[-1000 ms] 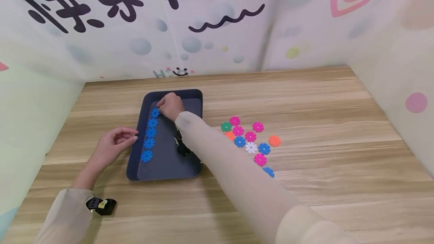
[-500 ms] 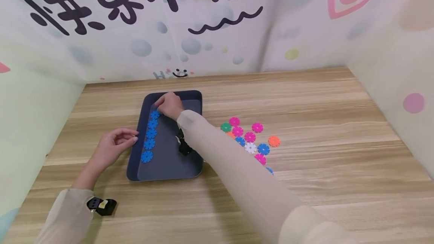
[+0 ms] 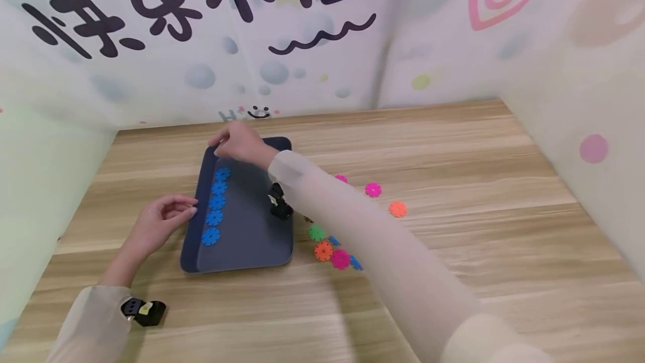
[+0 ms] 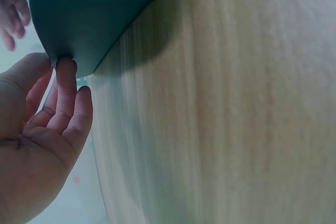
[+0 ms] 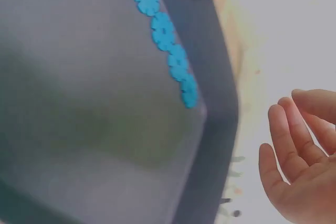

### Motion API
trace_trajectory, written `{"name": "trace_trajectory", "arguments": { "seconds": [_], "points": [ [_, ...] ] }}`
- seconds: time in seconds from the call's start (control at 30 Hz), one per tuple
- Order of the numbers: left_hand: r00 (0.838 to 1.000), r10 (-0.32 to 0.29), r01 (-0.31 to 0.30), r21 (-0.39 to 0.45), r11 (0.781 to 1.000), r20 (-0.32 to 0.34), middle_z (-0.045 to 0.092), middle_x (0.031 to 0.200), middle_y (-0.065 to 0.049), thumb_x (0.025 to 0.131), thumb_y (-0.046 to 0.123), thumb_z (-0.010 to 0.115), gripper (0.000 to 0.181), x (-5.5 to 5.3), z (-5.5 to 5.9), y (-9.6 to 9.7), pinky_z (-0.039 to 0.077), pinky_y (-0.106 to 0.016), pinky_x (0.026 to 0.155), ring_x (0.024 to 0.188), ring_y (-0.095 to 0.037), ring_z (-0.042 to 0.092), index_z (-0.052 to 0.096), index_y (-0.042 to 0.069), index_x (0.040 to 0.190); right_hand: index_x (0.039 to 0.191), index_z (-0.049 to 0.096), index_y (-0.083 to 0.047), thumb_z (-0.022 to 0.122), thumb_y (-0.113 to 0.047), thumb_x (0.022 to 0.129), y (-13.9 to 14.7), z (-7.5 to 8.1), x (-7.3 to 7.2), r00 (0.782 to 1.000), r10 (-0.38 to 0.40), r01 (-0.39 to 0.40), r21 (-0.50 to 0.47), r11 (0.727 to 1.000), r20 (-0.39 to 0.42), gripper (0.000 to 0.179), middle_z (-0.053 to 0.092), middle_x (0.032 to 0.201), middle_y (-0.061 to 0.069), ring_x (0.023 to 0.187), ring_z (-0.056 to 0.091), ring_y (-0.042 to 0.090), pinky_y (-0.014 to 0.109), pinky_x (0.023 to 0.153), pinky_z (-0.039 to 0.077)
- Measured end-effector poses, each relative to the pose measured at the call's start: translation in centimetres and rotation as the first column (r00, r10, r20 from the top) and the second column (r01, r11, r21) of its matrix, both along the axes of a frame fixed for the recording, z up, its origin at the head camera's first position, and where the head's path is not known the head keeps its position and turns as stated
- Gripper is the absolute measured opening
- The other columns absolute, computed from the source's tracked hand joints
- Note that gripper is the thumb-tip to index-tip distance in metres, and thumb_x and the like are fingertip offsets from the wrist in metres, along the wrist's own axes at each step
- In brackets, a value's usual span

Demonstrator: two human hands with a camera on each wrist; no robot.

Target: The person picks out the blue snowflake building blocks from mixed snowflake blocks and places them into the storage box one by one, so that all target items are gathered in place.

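A dark grey tray [image 3: 252, 228] lies on the wooden table, with a column of several blue snowflake discs [image 3: 216, 202] along its left side. My left hand [image 3: 163, 220] pinches the tray's left rim between thumb and finger, as the left wrist view also shows on the tray wall [image 4: 94, 19]. Over the tray's far left corner hovers my right hand [image 3: 239, 142], past the last disc in the column. In the right wrist view this hand [image 5: 302, 156] has loosely bent fingers with nothing between them, beyond the tray's rim, while the blue discs [image 5: 163, 31] lie flat inside.
Loose snowflake discs lie on the table to the tray's right: a pink one [image 3: 373, 190], orange ones [image 3: 397, 209], a green one [image 3: 317, 232] and blue ones. My right sleeve [image 3: 363, 228] hides some of them. A printed cloth wall [image 3: 322, 83] stands behind the table.
My right hand has left the farthest blue disc and risen toward the tray's far left corner. The sleeve moved too, uncovering green, orange and pink discs. The left hand stays at the rim.
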State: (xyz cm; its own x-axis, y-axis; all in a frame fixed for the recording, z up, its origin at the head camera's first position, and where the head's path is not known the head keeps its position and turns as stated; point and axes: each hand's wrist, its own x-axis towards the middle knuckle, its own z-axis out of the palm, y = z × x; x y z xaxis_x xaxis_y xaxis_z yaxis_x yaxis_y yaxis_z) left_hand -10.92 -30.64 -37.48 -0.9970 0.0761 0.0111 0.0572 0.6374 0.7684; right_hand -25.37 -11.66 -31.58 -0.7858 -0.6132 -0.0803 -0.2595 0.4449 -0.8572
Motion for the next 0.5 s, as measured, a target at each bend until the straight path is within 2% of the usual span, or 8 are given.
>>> {"name": "trace_trajectory", "arguments": {
  "seconds": [0.1, 0.13, 0.27, 0.47, 0.5],
  "points": [
    [1.000, 0.002, -0.002, 0.000, 1.000, -0.002, 0.063, 0.090, -0.008, 0.092, 0.018, 0.057, 0.030, 0.0, 0.0, -0.1, 0.050, -0.020, 0.063, 0.072, -0.002, 0.058, 0.059, -0.005, 0.111, 0.110, 0.067, -0.006, 0.062, -0.006, 0.086, 1.2, 1.1, 0.3, 0.997, 0.061, -0.061, -0.012, 0.998, -0.037, 0.024, 0.064, 0.101, 0.005, 0.081, 0.060, 0.011, 0.020, 0.065, 0.047],
    [1.000, 0.002, -0.002, 0.001, 1.000, -0.003, 0.063, 0.090, -0.007, 0.092, 0.017, 0.057, 0.030, 0.1, 0.0, -0.1, 0.049, -0.020, 0.063, 0.072, -0.002, 0.059, 0.059, -0.005, 0.111, 0.110, 0.067, -0.006, 0.061, -0.006, 0.086, 1.7, 1.4, 0.4, 0.995, 0.079, -0.080, -0.017, 0.997, -0.056, 0.025, 0.064, 0.102, 0.005, 0.082, 0.060, 0.011, 0.018, 0.071, 0.047],
    [1.000, 0.007, -0.007, -0.004, 1.000, -0.004, 0.062, 0.089, -0.007, 0.092, 0.017, 0.058, 0.030, 0.1, -0.1, -0.1, 0.049, -0.019, 0.062, 0.072, -0.002, 0.058, 0.059, -0.005, 0.111, 0.110, 0.066, -0.002, 0.062, -0.004, 0.086, 3.8, 2.4, 0.8, 0.988, 0.138, -0.144, -0.076, 0.987, -0.074, 0.025, 0.065, 0.102, 0.008, 0.083, 0.061, 0.012, 0.018, 0.077, 0.047],
    [1.000, 0.009, -0.009, -0.013, 1.000, -0.015, 0.062, 0.088, -0.008, 0.091, 0.016, 0.058, 0.028, 0.1, -0.1, 0.0, 0.049, -0.018, 0.061, 0.071, -0.002, 0.058, 0.059, -0.006, 0.110, 0.107, 0.067, -0.001, 0.064, -0.002, 0.084, 7.3, 3.1, 1.4, 0.980, 0.168, -0.181, -0.127, 0.975, -0.106, 0.023, 0.066, 0.097, 0.007, 0.081, 0.061, 0.010, 0.020, 0.073, 0.049],
    [1.000, 0.008, -0.008, -0.012, 1.000, -0.018, 0.063, 0.088, -0.008, 0.091, 0.016, 0.058, 0.028, 0.1, -0.1, 0.1, 0.049, -0.018, 0.061, 0.070, -0.002, 0.058, 0.059, -0.006, 0.109, 0.106, 0.067, -0.001, 0.064, -0.002, 0.084, 8.0, 3.2, 1.5, 0.979, 0.163, -0.177, -0.122, 0.977, -0.120, 0.023, 0.067, 0.095, 0.007, 0.080, 0.062, 0.010, 0.019, 0.080, 0.046]
  ]
}}
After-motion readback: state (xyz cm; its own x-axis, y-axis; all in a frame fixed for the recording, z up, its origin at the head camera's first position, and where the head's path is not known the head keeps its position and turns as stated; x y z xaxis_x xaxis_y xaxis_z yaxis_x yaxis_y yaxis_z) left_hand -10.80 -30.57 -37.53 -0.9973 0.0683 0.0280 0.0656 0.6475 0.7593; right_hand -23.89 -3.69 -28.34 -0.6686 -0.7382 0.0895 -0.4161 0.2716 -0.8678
